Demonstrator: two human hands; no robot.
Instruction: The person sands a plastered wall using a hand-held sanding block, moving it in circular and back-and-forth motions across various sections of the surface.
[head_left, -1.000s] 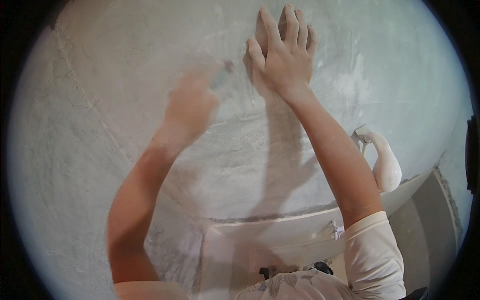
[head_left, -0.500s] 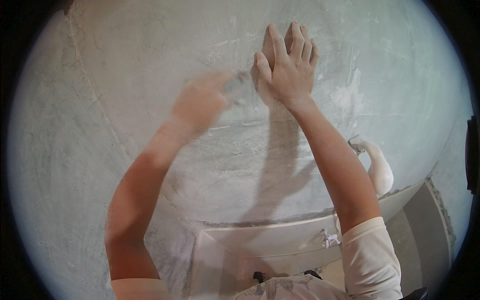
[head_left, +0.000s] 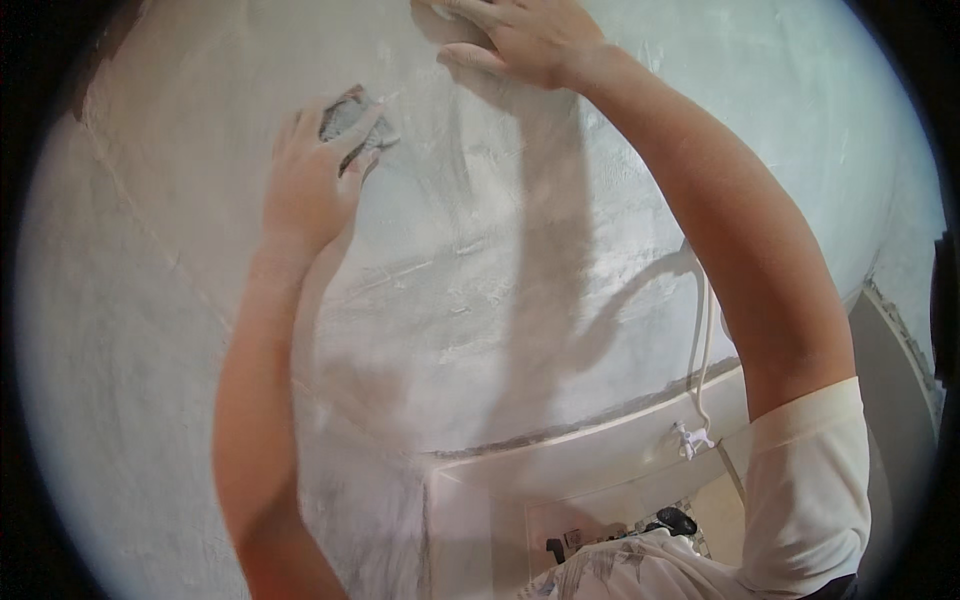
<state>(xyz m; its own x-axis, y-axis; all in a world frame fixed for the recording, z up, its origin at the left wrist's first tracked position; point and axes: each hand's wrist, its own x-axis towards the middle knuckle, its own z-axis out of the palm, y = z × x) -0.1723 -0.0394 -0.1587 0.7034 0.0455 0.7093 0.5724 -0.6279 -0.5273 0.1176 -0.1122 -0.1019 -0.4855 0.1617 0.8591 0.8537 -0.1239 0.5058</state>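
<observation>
A grey-white plastered wall [head_left: 440, 320], streaked with paler patches, fills most of the view. My left hand [head_left: 305, 190] is against it at the upper left, fingers closed around a crumpled grey pad, perhaps cloth or abrasive sheet [head_left: 348, 118]. The pad pokes out between the fingers; its exact kind does not show. Higher up and to the right, my right hand [head_left: 535, 42] rests on the wall with its fingers apart, partly cut off by the upper edge. Nothing shows in it. Shadows of my arms fall across the plaster.
Below the plaster runs a band of pale tiles [head_left: 590, 440] with a rough upper edge. A small white tap [head_left: 692, 440] with a thin white hose [head_left: 704, 350] is mounted there. Wall corners lie at left and right. Dark footwear [head_left: 676, 520] shows below.
My left hand has moved left and slightly up with the grey pad, and is no longer smeared. My right hand has shifted up and left. The view has tilted somewhat.
</observation>
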